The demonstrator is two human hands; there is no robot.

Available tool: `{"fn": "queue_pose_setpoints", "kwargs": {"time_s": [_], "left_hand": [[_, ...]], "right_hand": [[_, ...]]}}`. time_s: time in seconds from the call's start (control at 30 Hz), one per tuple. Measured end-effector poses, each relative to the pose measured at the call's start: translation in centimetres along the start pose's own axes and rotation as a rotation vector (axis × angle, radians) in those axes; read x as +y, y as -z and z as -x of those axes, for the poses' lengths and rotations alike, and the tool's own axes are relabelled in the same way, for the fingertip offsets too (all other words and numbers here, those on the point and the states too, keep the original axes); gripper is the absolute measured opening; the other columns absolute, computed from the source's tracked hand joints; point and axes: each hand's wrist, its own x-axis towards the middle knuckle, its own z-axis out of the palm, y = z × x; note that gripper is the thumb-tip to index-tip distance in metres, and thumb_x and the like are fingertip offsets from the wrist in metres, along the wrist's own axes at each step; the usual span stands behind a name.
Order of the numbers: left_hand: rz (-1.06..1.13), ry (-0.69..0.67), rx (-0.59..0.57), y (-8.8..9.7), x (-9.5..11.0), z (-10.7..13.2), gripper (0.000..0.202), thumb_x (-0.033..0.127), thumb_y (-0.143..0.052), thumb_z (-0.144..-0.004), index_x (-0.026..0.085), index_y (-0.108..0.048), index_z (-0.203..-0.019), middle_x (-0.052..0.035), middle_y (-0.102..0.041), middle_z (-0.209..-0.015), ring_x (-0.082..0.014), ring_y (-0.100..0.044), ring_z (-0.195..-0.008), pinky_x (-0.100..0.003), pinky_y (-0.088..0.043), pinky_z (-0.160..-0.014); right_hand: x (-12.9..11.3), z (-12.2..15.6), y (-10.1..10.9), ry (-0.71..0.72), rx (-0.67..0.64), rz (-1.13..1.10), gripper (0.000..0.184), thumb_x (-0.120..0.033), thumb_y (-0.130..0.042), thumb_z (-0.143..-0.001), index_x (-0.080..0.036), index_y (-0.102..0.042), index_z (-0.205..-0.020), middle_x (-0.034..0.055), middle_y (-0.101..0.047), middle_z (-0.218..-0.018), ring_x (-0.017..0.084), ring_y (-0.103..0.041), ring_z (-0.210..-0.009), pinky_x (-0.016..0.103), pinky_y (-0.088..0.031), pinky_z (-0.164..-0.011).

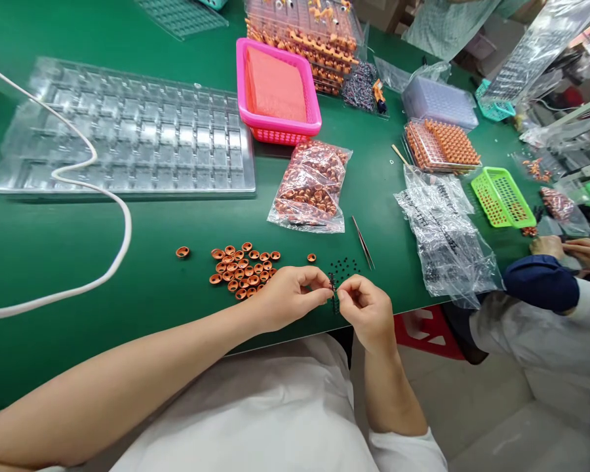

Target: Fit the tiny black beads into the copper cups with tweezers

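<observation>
Near the table's front edge, my left hand [295,295] pinches a thin black strip with small side teeth [333,283]. My right hand [368,308] is closed at the strip's other side, thumb and forefinger pressed together; what sits between those fingertips is too small to make out. Just beyond the fingers lie several tiny black pieces [343,265]. Left of my hands is a cluster of small copper-coloured cups with holes [243,267], partly covered by my left hand. One such cup [311,257] lies apart, and metal tweezers [362,242] rest beyond my right hand.
A clear bag of copper cups [314,187] lies ahead, before a pink basket [316,121]. Clear plastic trays [128,131] fill the left, with a white cable [122,249] across them. Plastic bags [447,236] and a green basket [504,196] lie right, near a co-worker's hands [587,254].
</observation>
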Motion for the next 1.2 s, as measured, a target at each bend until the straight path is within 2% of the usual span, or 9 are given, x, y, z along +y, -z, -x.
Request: {"fn": "queue_pose_setpoints", "kwargs": {"time_s": [0.2, 0.3, 0.4, 0.53, 0.6, 0.87, 1.03, 1.2], "left_hand": [[0.008, 0.06, 0.043, -0.2, 0.0, 0.0, 0.023, 0.039, -0.065, -0.078, 0.016, -0.069, -0.081, -0.0033, -0.07, -0.072, -0.0187, -0.065, -0.07, -0.029, -0.05, -0.065], [-0.033, 0.05, 0.068, -0.2, 0.0, 0.0, 0.021, 0.038, -0.064, -0.078, 0.017, -0.068, -0.079, -0.0028, -0.07, -0.071, -0.0178, -0.064, -0.069, -0.027, -0.049, -0.062], [-0.069, 0.035, 0.101, -0.2, 0.1, 0.1, 0.02, 0.037, -0.064, -0.078, 0.017, -0.068, -0.076, -0.0014, -0.069, -0.068, -0.0165, -0.062, -0.066, -0.025, -0.046, -0.059], [-0.069, 0.06, 0.125, 0.0, 0.3, 0.0, 0.02, 0.038, -0.065, -0.078, 0.018, -0.067, -0.077, -0.0018, -0.07, -0.069, -0.0175, -0.064, -0.066, -0.027, -0.049, -0.061], [-0.066, 0.063, 0.126, 0.1, 0.5, 0.0, 0.021, 0.039, -0.065, -0.078, 0.018, -0.067, -0.077, -0.0022, -0.071, -0.069, -0.0182, -0.065, -0.066, -0.028, -0.05, -0.062], [-0.029, 0.061, 0.123, 0.1, 0.4, -0.1, 0.019, 0.036, -0.065, -0.08, 0.018, -0.066, -0.078, -0.0018, -0.07, -0.068, -0.0175, -0.065, -0.064, -0.027, -0.051, -0.061], [-0.016, 0.077, 0.104, 0.1, 0.0, -0.2, 0.02, 0.038, -0.065, -0.08, 0.018, -0.066, -0.081, -0.002, -0.071, -0.071, -0.0181, -0.066, -0.065, -0.028, -0.053, -0.062], [-0.001, 0.091, 0.103, 0.2, 0.1, -0.2, 0.02, 0.037, -0.065, -0.079, 0.017, -0.066, -0.081, -0.0023, -0.07, -0.071, -0.0181, -0.066, -0.067, -0.028, -0.053, -0.063]], "right_hand": [[0.6, -0.1, -1.2, 0.524, 0.208, 0.423, 0.015, -0.008, -0.058, -0.089, -0.023, -0.057, -0.087, -0.0004, -0.061, -0.074, 0.012, -0.055, -0.062, 0.023, -0.046, -0.054], [1.0, -0.2, -1.4, 0.633, 0.22, 0.549, 0.017, -0.006, -0.058, -0.09, -0.022, -0.055, -0.091, 0.001, -0.062, -0.074, 0.014, -0.058, -0.067, 0.024, -0.045, -0.055], [1.2, -0.4, -1.0, 0.593, 0.198, 0.521, 0.016, -0.006, -0.057, -0.091, -0.022, -0.056, -0.09, 0.0008, -0.062, -0.075, 0.013, -0.058, -0.067, 0.024, -0.046, -0.058], [1.8, -1.4, -0.3, 0.361, 0.127, 0.498, 0.014, -0.011, -0.055, -0.092, -0.022, -0.057, -0.084, -0.0014, -0.06, -0.075, 0.011, -0.052, -0.06, 0.024, -0.046, -0.06], [2.1, -2.0, 0.0, 0.307, 0.081, 0.527, 0.014, -0.013, -0.055, -0.093, -0.022, -0.059, -0.082, -0.0014, -0.06, -0.076, 0.011, -0.051, -0.059, 0.024, -0.045, -0.06], [2.8, -3.2, 0.1, 0.327, -0.035, 0.631, 0.016, -0.013, -0.053, -0.093, -0.022, -0.064, -0.084, 0.0014, -0.063, -0.08, 0.014, -0.057, -0.072, 0.025, -0.041, -0.066], [3.1, -3.3, -0.1, 0.357, -0.026, 0.681, 0.02, -0.014, -0.053, -0.095, -0.022, -0.067, -0.083, 0.0024, -0.064, -0.079, 0.015, -0.056, -0.072, 0.026, -0.038, -0.065], [3.3, -3.4, -0.2, 0.365, 0.007, 0.664, 0.02, -0.015, -0.053, -0.096, -0.021, -0.07, -0.086, 0.0039, -0.067, -0.08, 0.016, -0.059, -0.073, 0.027, -0.041, -0.065]]}}
